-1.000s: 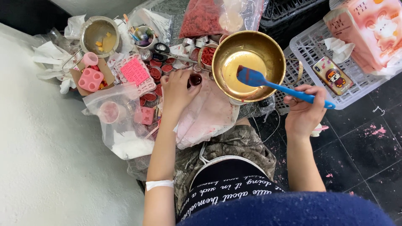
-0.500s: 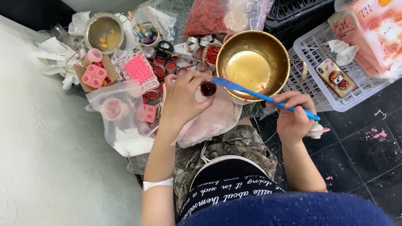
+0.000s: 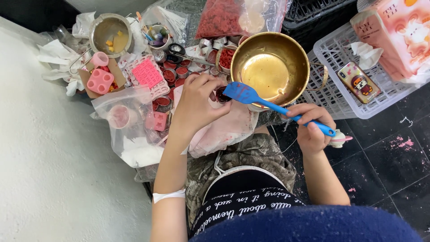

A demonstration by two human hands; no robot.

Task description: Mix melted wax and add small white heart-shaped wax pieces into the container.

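1. The left hand (image 3: pixel 197 105) holds a small round tin (image 3: pixel 222 95) tight, just in front of the gold bowl (image 3: pixel 270 68).
2. The right hand (image 3: pixel 312 127) grips a blue spatula (image 3: pixel 264 102), its tip touching the tin.

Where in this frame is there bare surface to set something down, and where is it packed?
Free: the pale floor left of the plastic bags, and the dark tiles below the white basket. Packed: between the strainer and brass bowl, where the left hand holds a small cup and the right hand a blue spatula.
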